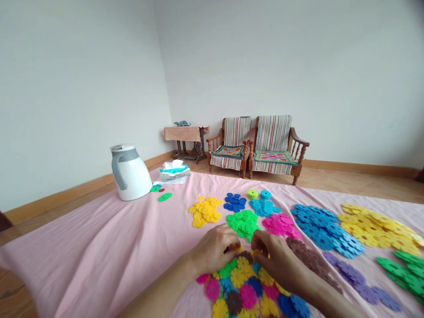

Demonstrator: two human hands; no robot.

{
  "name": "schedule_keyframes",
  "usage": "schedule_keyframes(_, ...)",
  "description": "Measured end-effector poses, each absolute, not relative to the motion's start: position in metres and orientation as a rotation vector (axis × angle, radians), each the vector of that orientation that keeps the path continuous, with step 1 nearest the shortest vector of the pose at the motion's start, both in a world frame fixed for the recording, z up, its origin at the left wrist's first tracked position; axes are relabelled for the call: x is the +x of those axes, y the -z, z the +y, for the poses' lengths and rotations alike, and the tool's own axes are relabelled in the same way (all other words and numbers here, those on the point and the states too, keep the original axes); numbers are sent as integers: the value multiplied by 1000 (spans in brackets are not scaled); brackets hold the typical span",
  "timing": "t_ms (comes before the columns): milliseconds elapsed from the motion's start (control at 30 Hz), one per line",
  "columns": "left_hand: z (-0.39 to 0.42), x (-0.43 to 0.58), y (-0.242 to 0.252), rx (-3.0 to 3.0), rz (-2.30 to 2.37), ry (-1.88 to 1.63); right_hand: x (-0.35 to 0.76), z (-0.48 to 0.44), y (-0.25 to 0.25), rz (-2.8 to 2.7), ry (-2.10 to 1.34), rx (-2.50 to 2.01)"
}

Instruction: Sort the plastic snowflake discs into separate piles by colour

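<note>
My left hand (217, 248) is closed at the far edge of a mixed pile of notched plastic discs (247, 295). Its fingertips pinch a yellow notched disc (237, 248). Close by on the right, my right hand (276, 256) has its fingers curled down over the same edge; what lies in them is hidden. The mixed discs are pink, yellow, brown, blue and green. Just beyond my hands lie sorted heaps: green discs (243, 223), yellow discs (206, 211) and pink discs (282, 225).
A pink cloth (109, 247) covers the table. Dark blue discs (235, 202), light blue discs (264, 207), blue discs (319, 225), brown discs (309, 258) and purple discs (351, 274) lie in heaps. A white jug (134, 176) and tissue pack (175, 172) stand back left; two chairs (274, 137) stand beyond.
</note>
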State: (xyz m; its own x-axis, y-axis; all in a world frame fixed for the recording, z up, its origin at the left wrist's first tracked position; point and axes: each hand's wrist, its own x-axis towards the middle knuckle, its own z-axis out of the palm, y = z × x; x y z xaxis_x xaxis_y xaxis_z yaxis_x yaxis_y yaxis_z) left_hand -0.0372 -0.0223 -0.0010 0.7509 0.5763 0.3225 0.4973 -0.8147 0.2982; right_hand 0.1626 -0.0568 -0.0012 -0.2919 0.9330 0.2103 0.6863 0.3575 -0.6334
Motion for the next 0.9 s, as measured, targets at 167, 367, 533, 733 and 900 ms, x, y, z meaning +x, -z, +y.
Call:
schedule_keyframes(167,-24,-33,3,2668,1026,-724,159,-55,4,-1995,-637,-1387)
schedule_keyframes(367,-24,-30,7,2214,1163,-916,150,-55,11,-1809,-746,-1339)
schedule_keyframes(533,-31,-25,6,1818,1013,-898,143,-57,11,-1702,-805,-1294)
schedule_keyframes(733,-34,-22,2,1661,926,-864,142,-59,10,-1728,-815,-1306)
schedule_keyframes(900,-26,-28,3,1731,964,-934,142,-60,16,-1744,-832,-1270)
